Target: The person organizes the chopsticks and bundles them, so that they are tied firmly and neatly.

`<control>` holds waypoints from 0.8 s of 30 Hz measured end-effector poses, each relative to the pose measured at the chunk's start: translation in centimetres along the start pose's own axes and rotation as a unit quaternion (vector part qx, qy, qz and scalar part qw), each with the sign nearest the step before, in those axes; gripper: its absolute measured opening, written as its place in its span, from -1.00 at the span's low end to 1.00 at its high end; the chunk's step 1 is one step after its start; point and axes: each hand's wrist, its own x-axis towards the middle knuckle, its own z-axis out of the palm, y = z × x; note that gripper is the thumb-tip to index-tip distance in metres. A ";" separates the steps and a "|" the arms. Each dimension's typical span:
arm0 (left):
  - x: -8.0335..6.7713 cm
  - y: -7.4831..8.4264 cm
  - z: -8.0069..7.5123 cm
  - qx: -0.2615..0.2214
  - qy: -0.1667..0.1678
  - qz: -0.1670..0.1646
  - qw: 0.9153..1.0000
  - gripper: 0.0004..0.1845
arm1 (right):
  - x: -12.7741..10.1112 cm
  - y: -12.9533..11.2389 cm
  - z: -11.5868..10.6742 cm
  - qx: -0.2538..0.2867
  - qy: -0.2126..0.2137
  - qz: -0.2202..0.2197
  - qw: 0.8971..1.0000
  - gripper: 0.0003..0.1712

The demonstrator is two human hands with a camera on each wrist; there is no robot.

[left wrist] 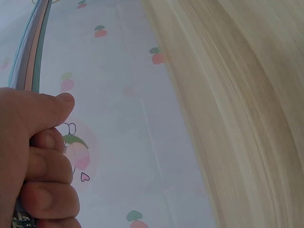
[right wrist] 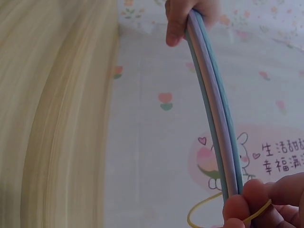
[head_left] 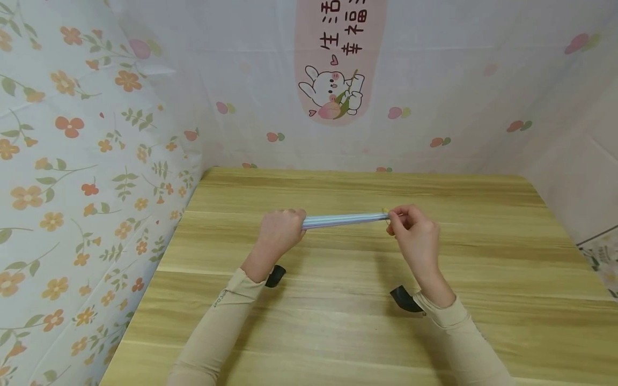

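Spanning the gap between two hands, a bundle of pastel straws (head_left: pixel 345 220) is held level above a wooden table (head_left: pixel 338 321). The left hand (head_left: pixel 279 231) is clenched around one end, probably to steady it. The right hand (head_left: pixel 415 233) pinches the other end, where a yellow rubber band (right wrist: pixel 216 216) loops around the fingertips (right wrist: pixel 237 211), seemingly for binding. No containers are visible. Floral and cartoon rabbit sheeting (head_left: pixel 333 91) surrounds the table.

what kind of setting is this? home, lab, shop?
Probably a makeshift recording booth, not a lived-in room: a wooden table closed in on three sides by hung printed sheets, floral on one side and a cartoon rabbit print behind.
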 end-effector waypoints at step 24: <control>0.4 -0.7 -1.0 -0.006 0.032 0.001 0.999 -0.68 | -0.8 0.2 -0.3 0.115 -0.082 0.130 0.981 -0.73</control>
